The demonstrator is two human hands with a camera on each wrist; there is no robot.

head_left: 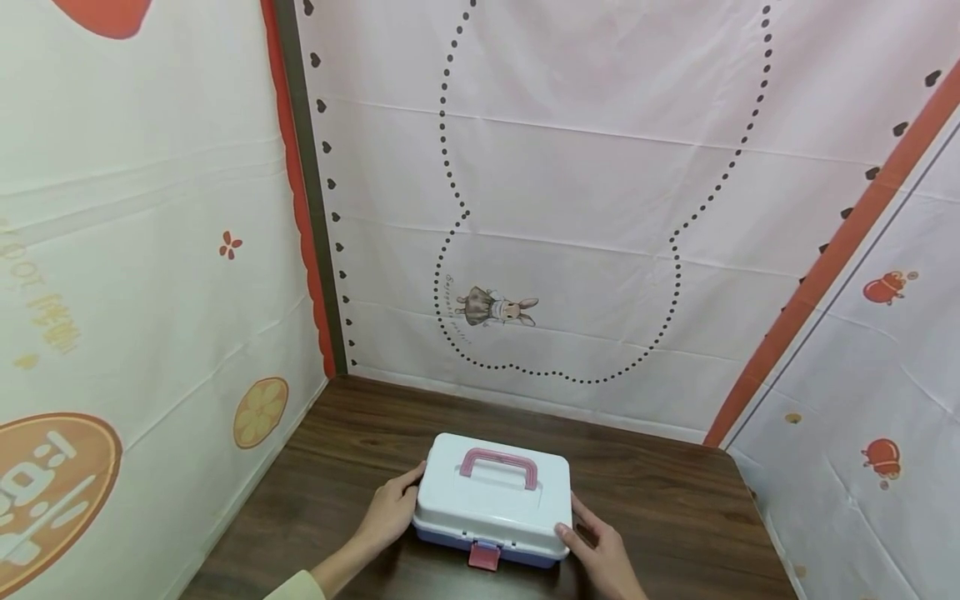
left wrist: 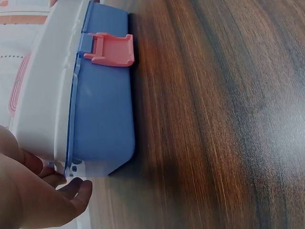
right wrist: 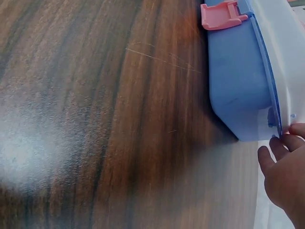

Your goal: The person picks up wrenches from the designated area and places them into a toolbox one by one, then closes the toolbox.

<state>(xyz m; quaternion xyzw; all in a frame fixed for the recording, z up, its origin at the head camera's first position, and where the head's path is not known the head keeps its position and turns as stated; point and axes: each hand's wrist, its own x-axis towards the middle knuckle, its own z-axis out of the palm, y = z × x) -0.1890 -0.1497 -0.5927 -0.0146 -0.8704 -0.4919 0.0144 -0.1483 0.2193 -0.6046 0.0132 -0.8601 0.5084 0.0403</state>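
A storage box (head_left: 487, 500) with a white lid (head_left: 442, 492), a pink carrying handle (head_left: 498, 458) and a blue base (left wrist: 105, 114) stands on the table. Its pink front latch (head_left: 483, 556) hangs flipped down, and the lid sits on the base. At the left end, my left hand (head_left: 390, 508) grips the lid's rim with bent fingers (left wrist: 83, 194) by the seam. My right hand (head_left: 600, 546) holds the opposite end, its thumb on the lid's front corner and its fingers along the side. The inside of the box is hidden.
The dark wood-grain table (head_left: 660, 500) spreads around the box. Printed white cloth walls, a left one (head_left: 172, 208), a back one (head_left: 570, 183) and a right one (head_left: 847, 375), enclose the table on three sides.
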